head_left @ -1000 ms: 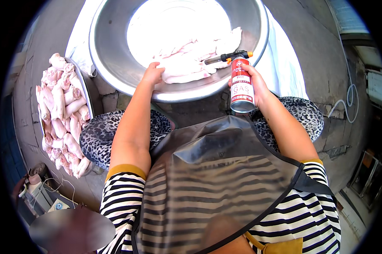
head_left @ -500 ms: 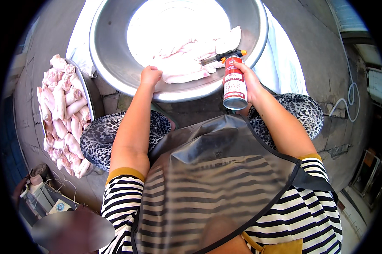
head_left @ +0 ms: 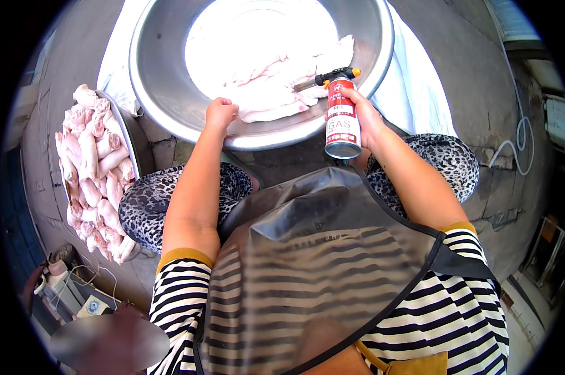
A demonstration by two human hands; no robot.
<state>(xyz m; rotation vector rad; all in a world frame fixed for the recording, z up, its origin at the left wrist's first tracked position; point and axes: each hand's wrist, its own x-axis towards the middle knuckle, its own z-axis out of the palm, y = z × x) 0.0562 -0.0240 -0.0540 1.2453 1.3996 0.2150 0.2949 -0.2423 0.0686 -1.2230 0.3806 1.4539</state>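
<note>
My right hand is wrapped round a red and white gas canister with a black and orange blowtorch head. The torch's metal nozzle points left, over pale pig's trotters in a large metal basin. No flame can be made out in the glare. At the basin's near rim my left hand is closed, its fingers pinched at the left end of the nearest trotter. That grip is partly hidden by the hand itself. Bright light washes out much of the meat.
To the left stands a second metal basin heaped with pale trotters. White cloth or sheeting lies beneath the large basin. A pale hose curls over the paving at right. Appliances and cords stand at lower left.
The canister and torch have shifted slightly left and up with my right hand. My left hand stays almost where it was at the trotter's end.
</note>
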